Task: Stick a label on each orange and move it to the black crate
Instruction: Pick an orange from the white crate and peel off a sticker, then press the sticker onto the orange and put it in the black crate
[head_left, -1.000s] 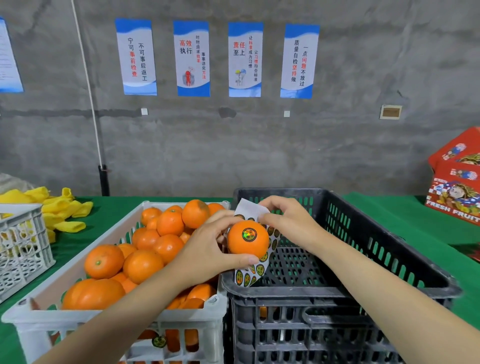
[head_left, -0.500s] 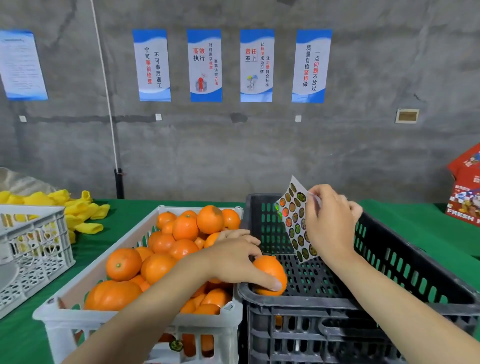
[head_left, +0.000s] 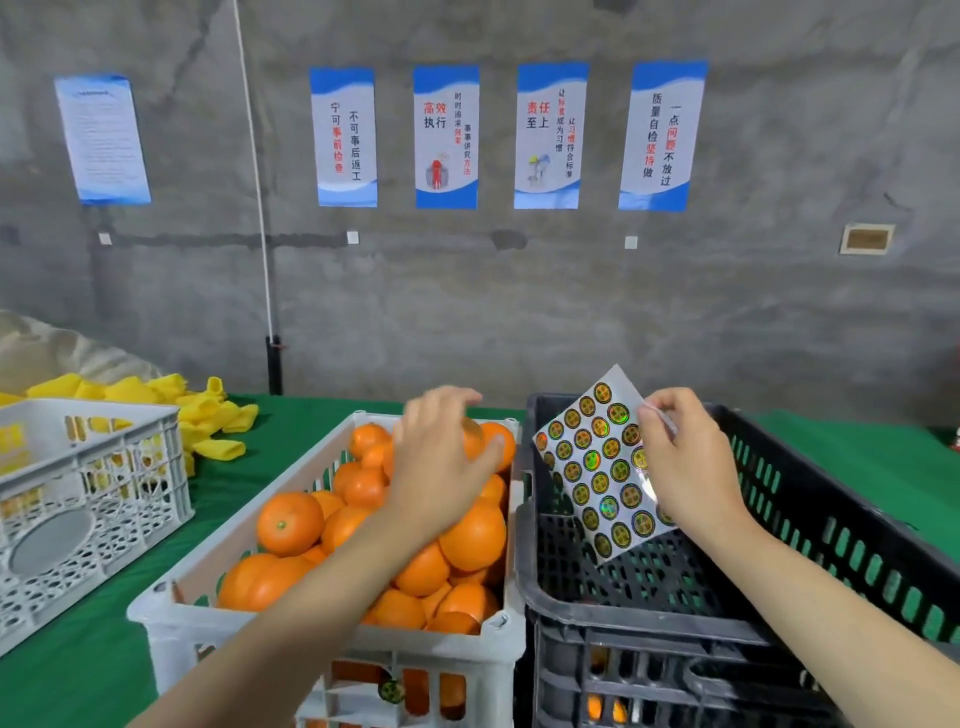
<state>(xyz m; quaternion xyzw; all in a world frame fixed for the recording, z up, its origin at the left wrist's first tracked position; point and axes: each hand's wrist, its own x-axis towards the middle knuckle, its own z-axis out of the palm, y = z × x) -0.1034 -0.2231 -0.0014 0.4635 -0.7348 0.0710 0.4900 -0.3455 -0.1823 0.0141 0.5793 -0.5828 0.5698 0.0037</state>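
1 orange delivered: my left hand (head_left: 441, 457) is back from the black crate (head_left: 831, 519), grip curling round the next orange (head_left: 504, 436) in the white crate (head_left: 322, 467) beside it; my right hand (head_left: 685, 467) pinches the label sheet (head_left: 597, 467).

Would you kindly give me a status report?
Left hand on a round orange in the white plastic crate, grip unclear. Right hand pinches the silver label sheet over the black plastic crate. Nothing blocking.

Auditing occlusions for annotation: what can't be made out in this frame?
Head view only.
- Black crate floor: near part hidden by its front wall; contents unclear.
- Orange under the left hand: mostly covered, grip uncertain.
- Sticker sheet: right edge hidden by the right hand pinching it.
- Poster small print: too small.
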